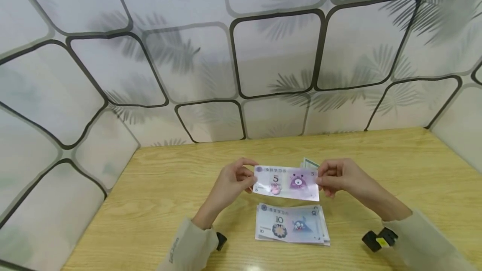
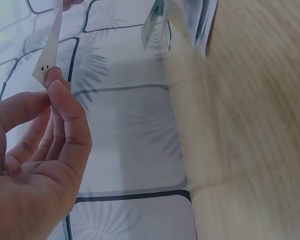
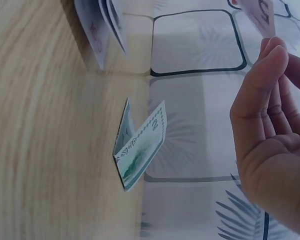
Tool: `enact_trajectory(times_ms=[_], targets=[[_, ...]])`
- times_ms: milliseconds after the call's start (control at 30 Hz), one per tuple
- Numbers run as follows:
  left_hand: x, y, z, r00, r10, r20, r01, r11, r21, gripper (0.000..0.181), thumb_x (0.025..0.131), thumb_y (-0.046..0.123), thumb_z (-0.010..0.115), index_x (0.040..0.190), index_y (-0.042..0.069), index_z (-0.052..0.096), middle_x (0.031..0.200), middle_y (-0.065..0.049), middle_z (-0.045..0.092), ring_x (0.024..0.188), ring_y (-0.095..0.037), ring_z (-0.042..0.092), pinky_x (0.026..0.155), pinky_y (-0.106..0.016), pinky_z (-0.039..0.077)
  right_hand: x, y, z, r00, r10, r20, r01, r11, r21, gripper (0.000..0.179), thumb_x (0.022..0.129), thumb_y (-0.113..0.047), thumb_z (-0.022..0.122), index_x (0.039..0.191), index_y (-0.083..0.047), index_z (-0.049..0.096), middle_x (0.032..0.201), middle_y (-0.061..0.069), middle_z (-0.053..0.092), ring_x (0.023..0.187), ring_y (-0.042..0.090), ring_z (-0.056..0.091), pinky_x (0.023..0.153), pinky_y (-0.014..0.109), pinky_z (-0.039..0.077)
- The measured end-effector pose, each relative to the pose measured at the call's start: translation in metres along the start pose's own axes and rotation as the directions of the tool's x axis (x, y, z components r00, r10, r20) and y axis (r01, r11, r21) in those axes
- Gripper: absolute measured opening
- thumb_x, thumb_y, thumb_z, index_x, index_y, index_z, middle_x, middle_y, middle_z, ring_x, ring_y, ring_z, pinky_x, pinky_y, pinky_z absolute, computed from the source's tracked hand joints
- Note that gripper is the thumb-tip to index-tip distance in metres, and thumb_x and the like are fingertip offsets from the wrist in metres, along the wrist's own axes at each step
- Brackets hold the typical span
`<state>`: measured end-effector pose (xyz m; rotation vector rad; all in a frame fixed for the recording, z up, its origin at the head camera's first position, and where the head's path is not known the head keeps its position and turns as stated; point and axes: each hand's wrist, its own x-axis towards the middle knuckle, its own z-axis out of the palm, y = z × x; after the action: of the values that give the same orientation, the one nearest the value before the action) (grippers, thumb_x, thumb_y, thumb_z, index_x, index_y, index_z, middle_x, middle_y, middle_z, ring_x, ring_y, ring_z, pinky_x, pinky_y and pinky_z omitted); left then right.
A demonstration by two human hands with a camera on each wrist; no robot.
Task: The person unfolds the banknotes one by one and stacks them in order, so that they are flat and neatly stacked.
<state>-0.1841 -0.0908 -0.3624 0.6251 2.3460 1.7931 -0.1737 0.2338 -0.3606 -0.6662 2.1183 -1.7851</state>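
Observation:
A purple play banknote (image 1: 287, 184) marked 5 is stretched flat between both hands above the table. My left hand (image 1: 230, 182) pinches its left end between thumb and fingers, as the left wrist view also shows at the note's corner (image 2: 49, 52). At the opposite end, my right hand (image 1: 344, 177) pinches the edge. Below the held note lies a loose stack of play banknotes (image 1: 291, 224), a blue-violet 10 on top and edges fanned at the right. A folded green note (image 3: 142, 152) stands bent on the wood, mostly hidden behind the purple note in the head view.
The wood-grain table (image 1: 150, 204) reaches back to a pale wall covering (image 1: 276, 57) with dark rounded outlines and leaf shadows. Small black devices (image 1: 380, 239) sit at the cuffs of both light sleeves.

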Motion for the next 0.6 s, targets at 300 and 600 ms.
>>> enact_trajectory(times_ms=[300, 600], targets=[[-0.008, 0.000, 0.007, 0.999, -0.028, 0.020, 0.028, 0.999, 0.016, 0.036, 0.092, -0.012, 0.064, 0.127, -0.005, 0.060, 0.093, -0.010, 0.067, 0.069, -0.016, 0.066, 0.067, -0.043, 0.062, -0.007, 0.007, 0.004, 1.000, 0.021, -0.002, -0.021, 0.999, -0.038, 0.015, 0.100, -0.001, 0.060, 0.099, 0.014, 0.057, 0.077, 0.005, 0.067, 0.063, 0.011, 0.062, 0.055, 0.027, 0.057], [-0.014, -0.001, 0.013, 0.994, -0.031, 0.101, 0.019, 0.992, 0.122, 0.030, 0.089, -0.012, 0.068, 0.118, -0.006, 0.064, 0.087, -0.008, 0.067, 0.069, -0.016, 0.065, 0.062, -0.035, 0.061, -0.009, 0.012, 0.010, 0.997, 0.073, 0.040, -0.063, 0.977, -0.202, 0.005, 0.096, 0.003, 0.061, 0.092, 0.005, 0.064, 0.077, 0.009, 0.065, 0.058, 0.011, 0.059, 0.048, 0.028, 0.055]])
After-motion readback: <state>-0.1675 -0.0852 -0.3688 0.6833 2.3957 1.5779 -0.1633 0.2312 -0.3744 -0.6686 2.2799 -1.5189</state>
